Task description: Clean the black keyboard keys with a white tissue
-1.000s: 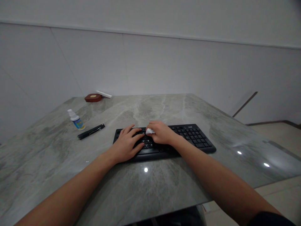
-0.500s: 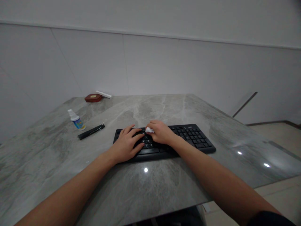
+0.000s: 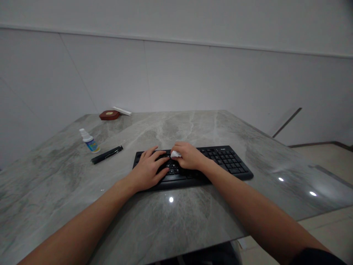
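Note:
A black keyboard lies on the grey marble table. My left hand rests flat on the keyboard's left part, fingers spread over the keys. My right hand is closed around a small white wad, which it presses against the keys near the middle of the keyboard. Only the tip of the wad shows beyond my fingers.
A small spray bottle with a blue label stands at the left, and a black pen lies beside it. At the table's far corner sit a brown round case and a white flat object. White walls enclose the table; floor shows at right.
My right hand has shifted the white wad very slightly over the keys. The left hand and the other objects have stayed in place.

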Tool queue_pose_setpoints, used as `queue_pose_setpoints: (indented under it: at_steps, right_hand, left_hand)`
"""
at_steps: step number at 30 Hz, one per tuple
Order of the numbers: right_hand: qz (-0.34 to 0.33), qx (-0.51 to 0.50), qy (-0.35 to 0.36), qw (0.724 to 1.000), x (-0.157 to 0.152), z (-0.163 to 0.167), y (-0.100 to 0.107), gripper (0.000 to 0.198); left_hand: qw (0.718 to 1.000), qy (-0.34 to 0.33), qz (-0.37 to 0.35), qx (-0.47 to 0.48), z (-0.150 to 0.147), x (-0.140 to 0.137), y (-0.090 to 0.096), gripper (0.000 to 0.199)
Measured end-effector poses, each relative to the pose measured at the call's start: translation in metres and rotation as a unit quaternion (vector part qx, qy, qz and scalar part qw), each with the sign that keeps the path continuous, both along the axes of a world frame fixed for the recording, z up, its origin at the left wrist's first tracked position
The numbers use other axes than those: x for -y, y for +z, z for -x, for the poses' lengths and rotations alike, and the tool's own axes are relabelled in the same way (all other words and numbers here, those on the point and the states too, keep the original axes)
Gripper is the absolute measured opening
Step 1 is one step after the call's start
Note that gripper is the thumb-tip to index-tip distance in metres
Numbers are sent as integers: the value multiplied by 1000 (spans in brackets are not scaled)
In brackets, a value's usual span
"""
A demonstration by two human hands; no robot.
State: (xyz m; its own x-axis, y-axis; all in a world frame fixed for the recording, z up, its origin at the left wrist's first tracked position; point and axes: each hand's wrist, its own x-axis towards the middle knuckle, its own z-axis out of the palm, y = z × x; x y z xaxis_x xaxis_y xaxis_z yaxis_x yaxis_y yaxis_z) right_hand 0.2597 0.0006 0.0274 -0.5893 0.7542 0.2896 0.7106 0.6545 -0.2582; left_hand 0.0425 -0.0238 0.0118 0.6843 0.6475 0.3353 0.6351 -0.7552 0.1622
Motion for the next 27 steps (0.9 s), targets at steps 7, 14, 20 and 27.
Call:
queue_pose_setpoints:
  at_steps: [7, 14, 20, 27]
  right_hand:
    - [1, 4, 18, 1000, 0, 0, 1, 11]
    - [-8, 54, -20, 998, 0, -3, 8, 8]
    - [-18, 30, -42, 999, -3, -3, 2, 10]
    - [15, 9, -2, 1000, 0, -1, 3, 7]
  left_hand:
    - [1000, -2, 4, -1, 0, 0, 0, 36]
    - [1000, 4, 0, -3, 0, 0, 0, 37]
    - [1000, 0, -1, 5, 0, 0, 0, 37]
    - [1000, -2, 4, 16, 1, -1, -2, 36]
